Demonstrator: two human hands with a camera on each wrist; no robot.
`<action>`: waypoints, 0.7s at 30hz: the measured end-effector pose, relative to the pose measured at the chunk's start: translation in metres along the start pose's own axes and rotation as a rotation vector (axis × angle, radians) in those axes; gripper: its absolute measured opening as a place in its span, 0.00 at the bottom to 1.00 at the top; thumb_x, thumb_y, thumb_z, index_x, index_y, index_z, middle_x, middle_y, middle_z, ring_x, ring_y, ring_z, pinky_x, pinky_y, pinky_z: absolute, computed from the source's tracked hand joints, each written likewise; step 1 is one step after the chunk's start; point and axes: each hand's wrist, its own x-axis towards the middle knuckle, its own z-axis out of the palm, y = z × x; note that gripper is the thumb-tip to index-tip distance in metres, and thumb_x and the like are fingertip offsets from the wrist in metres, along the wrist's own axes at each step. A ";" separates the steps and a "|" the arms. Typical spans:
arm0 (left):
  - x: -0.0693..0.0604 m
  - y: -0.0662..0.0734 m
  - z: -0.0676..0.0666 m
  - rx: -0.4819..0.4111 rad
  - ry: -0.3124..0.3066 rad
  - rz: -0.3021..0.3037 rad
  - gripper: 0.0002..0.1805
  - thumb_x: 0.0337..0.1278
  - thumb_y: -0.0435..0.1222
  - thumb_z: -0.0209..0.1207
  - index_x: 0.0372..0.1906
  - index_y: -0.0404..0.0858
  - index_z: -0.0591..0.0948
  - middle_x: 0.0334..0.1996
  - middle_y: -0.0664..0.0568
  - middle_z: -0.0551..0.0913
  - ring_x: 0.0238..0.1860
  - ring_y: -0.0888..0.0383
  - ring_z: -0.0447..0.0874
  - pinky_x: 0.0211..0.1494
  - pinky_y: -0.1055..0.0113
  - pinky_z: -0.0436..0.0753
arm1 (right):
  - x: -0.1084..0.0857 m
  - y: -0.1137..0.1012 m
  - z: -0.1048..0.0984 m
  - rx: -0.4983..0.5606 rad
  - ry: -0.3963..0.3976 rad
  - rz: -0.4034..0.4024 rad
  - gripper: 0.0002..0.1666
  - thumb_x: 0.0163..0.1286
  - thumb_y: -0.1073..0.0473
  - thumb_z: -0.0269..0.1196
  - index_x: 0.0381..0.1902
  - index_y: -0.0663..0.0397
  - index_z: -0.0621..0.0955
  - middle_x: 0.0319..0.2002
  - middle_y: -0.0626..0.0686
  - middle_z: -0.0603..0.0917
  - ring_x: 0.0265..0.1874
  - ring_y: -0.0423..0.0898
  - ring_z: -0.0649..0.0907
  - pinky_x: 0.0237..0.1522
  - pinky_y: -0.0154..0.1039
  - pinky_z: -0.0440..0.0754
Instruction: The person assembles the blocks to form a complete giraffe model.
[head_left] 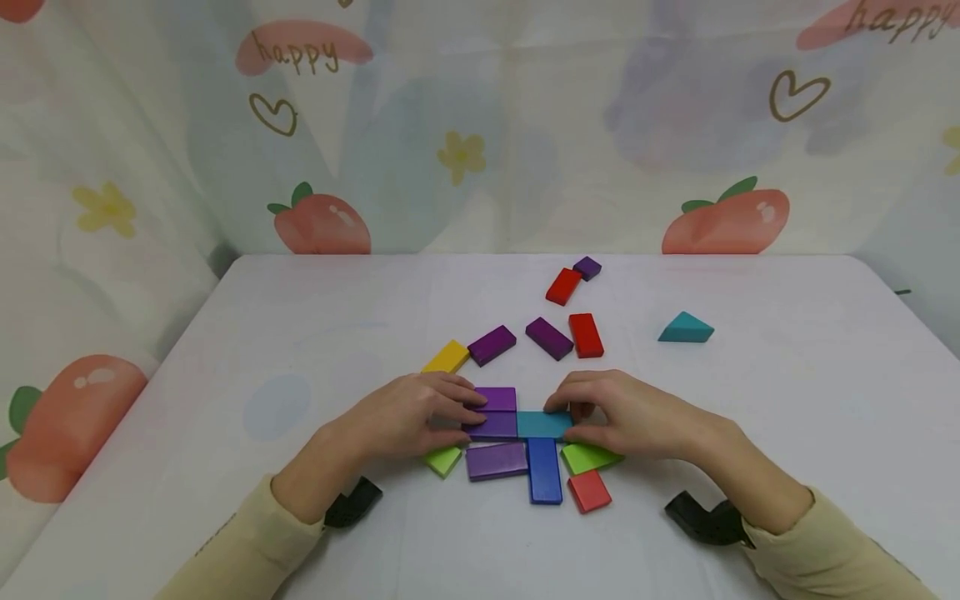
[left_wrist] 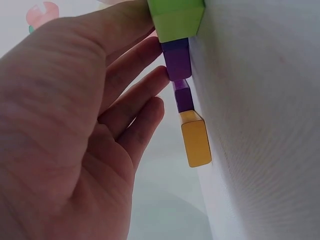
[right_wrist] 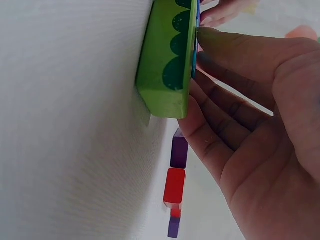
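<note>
Two purple blocks lie side by side on the white table: an upper purple block (head_left: pixel 498 399) and a lower purple block (head_left: pixel 497 426). My left hand (head_left: pixel 408 414) rests its fairly straight fingertips at their left ends. A teal block (head_left: pixel 542 424) abuts the lower one's right end; my right hand (head_left: pixel 622 410) pinches its right part between thumb and fingers. Below stand a blue block (head_left: pixel 544 472), another purple block (head_left: pixel 497 461) and a red block (head_left: pixel 589 491). Green blocks sit near each hand: the left one (left_wrist: pixel 177 20) by the thumb, the right one (right_wrist: pixel 162 75) under the hand.
Behind the hands lie a yellow block (head_left: pixel 447 357), two purple blocks (head_left: pixel 492 345) and a red block (head_left: pixel 586 335). Farther back are another red block (head_left: pixel 564 286) and a small purple block (head_left: pixel 587 267). A teal triangular block (head_left: pixel 686 328) lies to the right.
</note>
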 end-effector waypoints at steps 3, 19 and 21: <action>-0.001 0.001 0.001 0.002 -0.001 -0.003 0.17 0.64 0.40 0.68 0.56 0.44 0.87 0.60 0.56 0.82 0.66 0.55 0.74 0.69 0.54 0.72 | -0.001 0.000 -0.002 0.008 -0.001 0.000 0.17 0.70 0.58 0.68 0.55 0.48 0.84 0.47 0.40 0.82 0.44 0.39 0.81 0.48 0.37 0.83; -0.001 0.000 0.000 0.001 -0.002 -0.009 0.17 0.64 0.40 0.68 0.56 0.44 0.87 0.60 0.57 0.82 0.66 0.56 0.73 0.69 0.54 0.71 | 0.031 0.015 -0.034 -0.118 0.235 0.015 0.16 0.66 0.64 0.70 0.51 0.60 0.84 0.40 0.48 0.84 0.39 0.46 0.81 0.44 0.44 0.85; -0.001 0.000 0.000 -0.003 -0.004 -0.015 0.17 0.64 0.41 0.67 0.56 0.45 0.87 0.60 0.57 0.82 0.67 0.56 0.73 0.69 0.54 0.71 | 0.035 0.017 -0.036 -0.138 0.254 0.032 0.17 0.65 0.63 0.71 0.52 0.60 0.84 0.41 0.51 0.84 0.41 0.48 0.81 0.45 0.46 0.85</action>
